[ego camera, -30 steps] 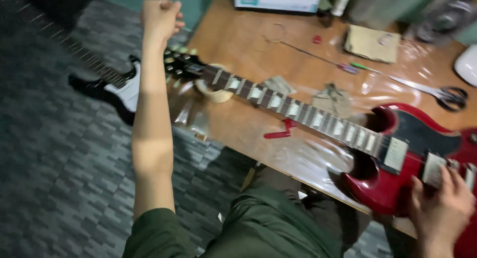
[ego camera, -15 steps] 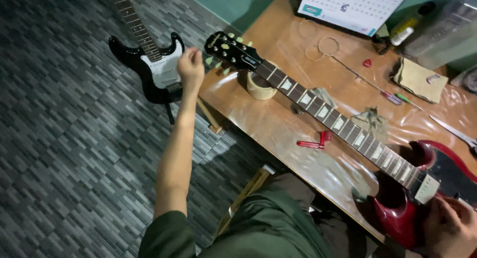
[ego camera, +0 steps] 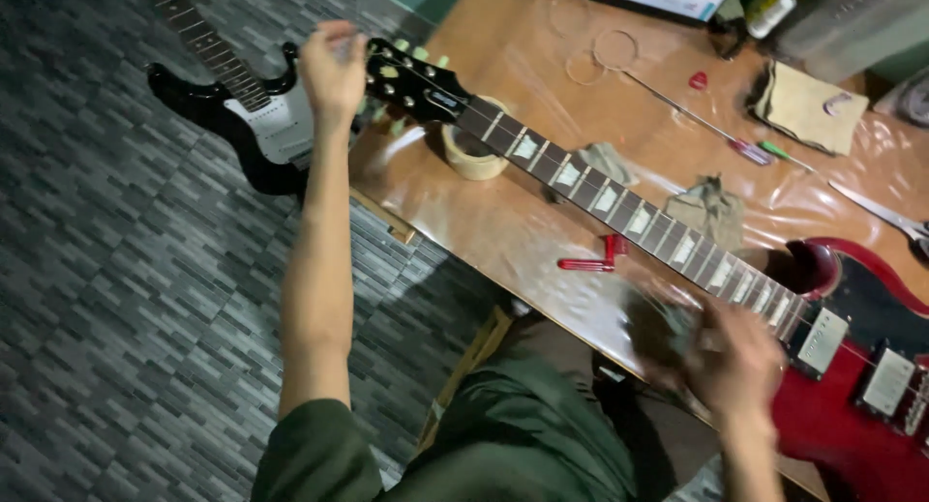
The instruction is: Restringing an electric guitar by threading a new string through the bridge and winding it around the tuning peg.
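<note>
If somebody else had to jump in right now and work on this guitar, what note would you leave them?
Left hand: raised at the black headstock, by the tuning pegs; whether its grip is closed on a peg cannot be told.
Right hand: blurred, over the neck near the red guitar body; grip unclear.
The guitar lies across the plastic-covered table, its neck resting on a tape roll.
Nearby: red tool, screwdrivers, cloth.
A black-and-white guitar lies on the floor.
Done or left: cannot tell from this view.
</note>
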